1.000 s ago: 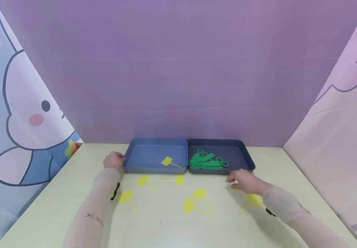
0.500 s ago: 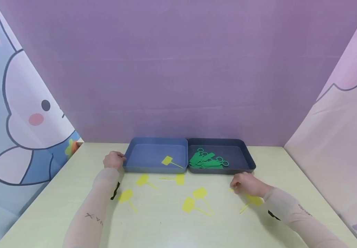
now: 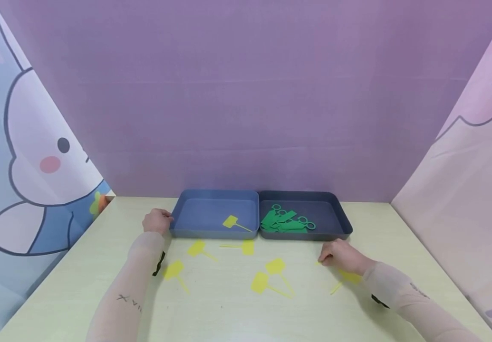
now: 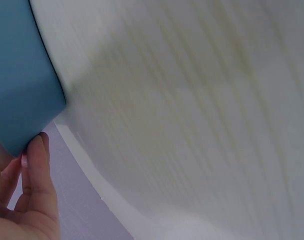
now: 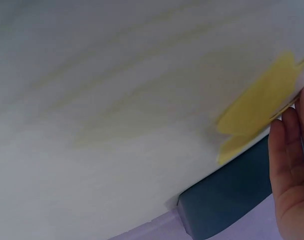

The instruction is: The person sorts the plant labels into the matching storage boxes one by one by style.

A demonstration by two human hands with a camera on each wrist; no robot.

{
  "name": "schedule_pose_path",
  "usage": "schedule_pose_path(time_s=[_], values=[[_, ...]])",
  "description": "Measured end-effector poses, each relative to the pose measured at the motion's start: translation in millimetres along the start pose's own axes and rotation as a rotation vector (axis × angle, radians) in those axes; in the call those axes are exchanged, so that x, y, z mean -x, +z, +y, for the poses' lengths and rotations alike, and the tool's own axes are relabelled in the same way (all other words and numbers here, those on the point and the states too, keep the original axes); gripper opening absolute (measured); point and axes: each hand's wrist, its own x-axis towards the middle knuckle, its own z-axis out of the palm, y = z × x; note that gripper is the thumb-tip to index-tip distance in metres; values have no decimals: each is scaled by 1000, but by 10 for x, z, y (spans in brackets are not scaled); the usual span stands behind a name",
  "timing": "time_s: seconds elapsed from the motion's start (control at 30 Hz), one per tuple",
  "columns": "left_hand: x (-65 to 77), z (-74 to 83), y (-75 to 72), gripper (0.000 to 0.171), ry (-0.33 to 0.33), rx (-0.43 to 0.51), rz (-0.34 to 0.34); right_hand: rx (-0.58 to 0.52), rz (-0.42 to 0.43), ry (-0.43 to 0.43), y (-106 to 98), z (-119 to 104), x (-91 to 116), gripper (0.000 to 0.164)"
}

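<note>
R hand [image 3: 343,255] pinches yellow stemmed tag [image 5: 231,150] on tbl [image 3: 228,316], nr dark tray [image 3: 305,236]. L hand [image 3: 157,222] pinches blue tray [image 3: 211,234] edge. Tag prob. light, thin, bendy; best lifted by stem.

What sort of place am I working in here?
Probably a small draped indoor work booth: a purple backdrop behind, a cartoon-printed sheet at left, and a pale table in front.
</note>
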Motion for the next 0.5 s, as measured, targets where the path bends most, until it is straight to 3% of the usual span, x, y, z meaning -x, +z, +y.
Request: schedule_pose_path(time_s=[0.27,0.5], values=[[11,6,-2,27,2,5,4,9,-10,-10,4,-15,21,15],[9,7,-2,28,5,3,-4,6,-70,26,-30,-69,-12,14]])
